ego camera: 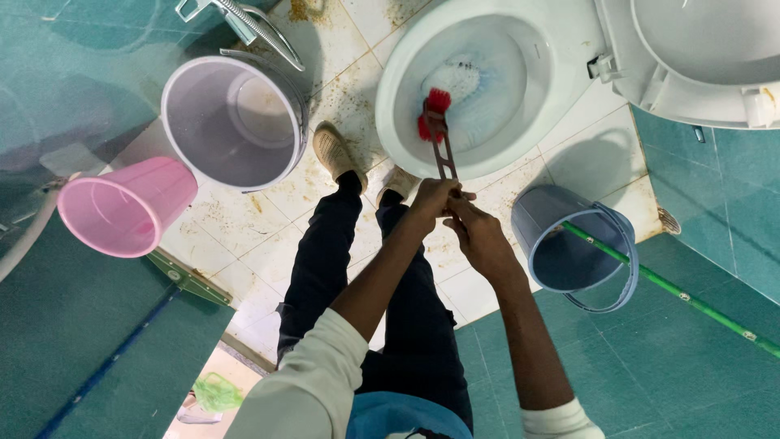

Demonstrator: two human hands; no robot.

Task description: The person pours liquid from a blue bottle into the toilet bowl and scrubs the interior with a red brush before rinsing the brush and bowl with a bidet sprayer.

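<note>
Both hands close around the dark handle of a toilet brush [437, 130], one just behind the other. The left hand [435, 197] wraps the handle nearer the brush head, fingers curled shut around it; the right hand [475, 232] grips just behind, touching the left, its fingers folded over the handle's end. The brush's red bristles sit inside the bowl of a white toilet [496, 81], against the inner wall near the blue-tinted water. The toilet's raised seat and lid [699, 57] stand open at the far right of the bowl.

The person stands on a stained, pale tiled floor [244, 219], with both shoes [335, 151] just in front of the toilet, in dark trousers and pale long sleeves pushed up the forearms.

A large grey bucket [236, 122] stands to the left of the feet, with a metal spray hose [252, 28] lying over its rim. A pink bucket [126, 207] sits beside it, further left. A smaller blue-grey bucket [573, 244] with a handle stands right of the hands, and a green pole [682, 293] crosses its mouth and runs along the teal wall tiles [715, 203]
</note>
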